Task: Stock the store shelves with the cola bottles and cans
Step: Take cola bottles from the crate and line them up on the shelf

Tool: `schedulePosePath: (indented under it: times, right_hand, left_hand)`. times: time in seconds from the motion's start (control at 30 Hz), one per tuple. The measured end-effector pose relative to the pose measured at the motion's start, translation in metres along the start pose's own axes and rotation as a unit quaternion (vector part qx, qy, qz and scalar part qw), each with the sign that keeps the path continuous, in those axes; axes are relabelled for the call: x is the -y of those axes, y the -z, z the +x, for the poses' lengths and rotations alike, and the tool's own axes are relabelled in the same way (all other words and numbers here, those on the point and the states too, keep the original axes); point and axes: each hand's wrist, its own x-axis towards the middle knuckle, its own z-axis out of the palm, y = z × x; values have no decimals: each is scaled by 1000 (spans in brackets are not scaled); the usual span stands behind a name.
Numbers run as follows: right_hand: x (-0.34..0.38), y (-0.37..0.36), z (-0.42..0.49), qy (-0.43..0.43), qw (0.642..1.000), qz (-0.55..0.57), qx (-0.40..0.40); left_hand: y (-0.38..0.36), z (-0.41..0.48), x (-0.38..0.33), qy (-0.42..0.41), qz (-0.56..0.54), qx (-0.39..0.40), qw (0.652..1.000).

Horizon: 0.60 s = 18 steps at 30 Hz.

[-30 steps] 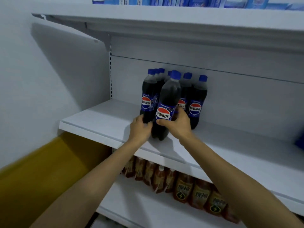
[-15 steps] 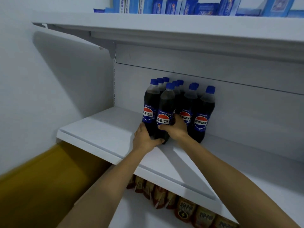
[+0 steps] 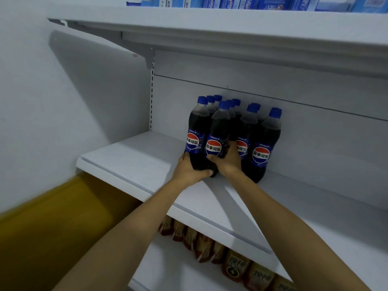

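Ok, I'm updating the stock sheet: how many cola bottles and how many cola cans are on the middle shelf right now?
Cola bottles: 9, counted by their blue caps
Cola cans: 0 in view
Total: 9

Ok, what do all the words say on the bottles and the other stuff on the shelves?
"百事可乐": on the round red, white and blue logo of each of the front cola bottles.
Small line above that logo: too small to read.
Blue boxes on the top shelf: print too blurred to read.
Brown pouches on the lower shelf: characters too blurred to read; a lightning-bolt sign shows.
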Motion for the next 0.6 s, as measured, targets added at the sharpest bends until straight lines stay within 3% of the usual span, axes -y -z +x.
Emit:
schedulePosePath:
  times: [0.13,0.27,0.4,0.6]
  right_hand:
    - [4,-3,-16,-5,998,34,-43]
    - [13,-18,-60,-72,975,168,-124]
    - [42,-54,-113,-51,973,211,-77]
    - [62,-103,-212,38,985,167,37]
  left_hand:
    - [9,-6,-2,12,-46,42,998]
    - [20,-23,3,6,12,1,1000]
    - [54,-56,12,-16,73,-64,995]
    - [129,-151,67,-8,40,-249,968]
